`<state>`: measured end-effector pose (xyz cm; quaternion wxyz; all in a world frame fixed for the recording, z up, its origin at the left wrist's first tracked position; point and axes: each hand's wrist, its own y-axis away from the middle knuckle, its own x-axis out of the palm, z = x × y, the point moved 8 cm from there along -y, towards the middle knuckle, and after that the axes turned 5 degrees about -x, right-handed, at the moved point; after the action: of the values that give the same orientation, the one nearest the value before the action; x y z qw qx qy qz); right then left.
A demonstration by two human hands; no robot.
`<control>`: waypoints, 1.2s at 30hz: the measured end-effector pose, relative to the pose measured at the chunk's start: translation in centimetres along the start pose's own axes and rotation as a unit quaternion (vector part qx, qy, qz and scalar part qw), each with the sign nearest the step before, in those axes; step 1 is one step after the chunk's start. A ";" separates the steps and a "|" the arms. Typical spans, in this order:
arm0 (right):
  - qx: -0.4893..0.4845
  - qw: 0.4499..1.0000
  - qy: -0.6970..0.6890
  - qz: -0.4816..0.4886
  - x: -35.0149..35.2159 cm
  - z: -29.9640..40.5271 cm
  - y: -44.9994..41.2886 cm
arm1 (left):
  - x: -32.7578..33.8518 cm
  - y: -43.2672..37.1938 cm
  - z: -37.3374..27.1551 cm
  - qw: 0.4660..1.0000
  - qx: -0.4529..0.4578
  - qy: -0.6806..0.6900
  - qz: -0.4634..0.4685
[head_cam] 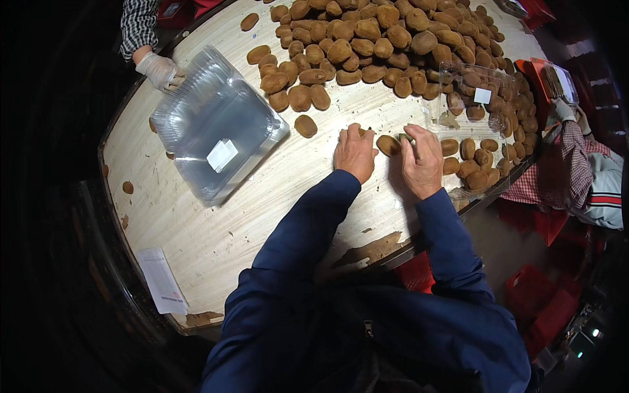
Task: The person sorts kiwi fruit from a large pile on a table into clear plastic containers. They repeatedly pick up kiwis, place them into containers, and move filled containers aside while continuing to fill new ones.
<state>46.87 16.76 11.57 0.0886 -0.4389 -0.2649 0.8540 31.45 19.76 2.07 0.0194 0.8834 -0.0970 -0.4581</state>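
Observation:
On the pale wooden table my left hand [355, 153] rests palm down over a brown kiwifruit [362, 132], which shows just beyond its fingertips; whether the fingers grip it is hidden. My right hand [423, 161] is curled on its side, thumb and fingers around a small greenish-brown thing, probably a kiwifruit, mostly covered. Between the hands lies a single kiwifruit [388, 145]. Right of my right hand, an open clear plastic clamshell box [459, 132] holds several kiwifruit [476, 180] in its near half; its lid, bearing a white label [482, 96], leans toward the pile.
A large kiwifruit pile [366, 29] covers the table's far side. Stacked clear plastic clamshells [221, 123] stand at left, touched by a co-worker's gloved hand [161, 71]. A printed sheet [163, 281] lies near the left edge. Another person's gloved hands [565, 110] are at far right.

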 end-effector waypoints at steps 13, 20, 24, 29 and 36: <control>0.115 0.937 -0.034 0.329 20.6 3.7 -11.5 | -7.1 1.7 11.3 0.932 -0.287 0.160 -0.152; 0.149 0.876 -0.183 0.421 24.4 2.6 -12.7 | -6.6 -2.2 12.5 0.863 -0.314 0.396 0.015; 0.229 0.810 -0.271 0.467 23.9 1.2 -11.4 | -6.4 -2.8 12.2 0.805 -0.313 0.501 0.054; 0.282 0.775 -0.328 0.461 21.3 0.2 -9.8 | -6.9 -2.2 12.7 0.821 -0.255 0.508 0.054; 0.292 0.763 -0.412 0.403 17.5 -1.5 -4.0 | -5.8 0.0 12.2 0.939 -0.233 0.241 0.080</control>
<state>37.24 27.47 0.67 -0.2579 -0.0635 0.1881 0.9455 18.25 21.49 -0.32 0.2838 0.9273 -0.0508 -0.2387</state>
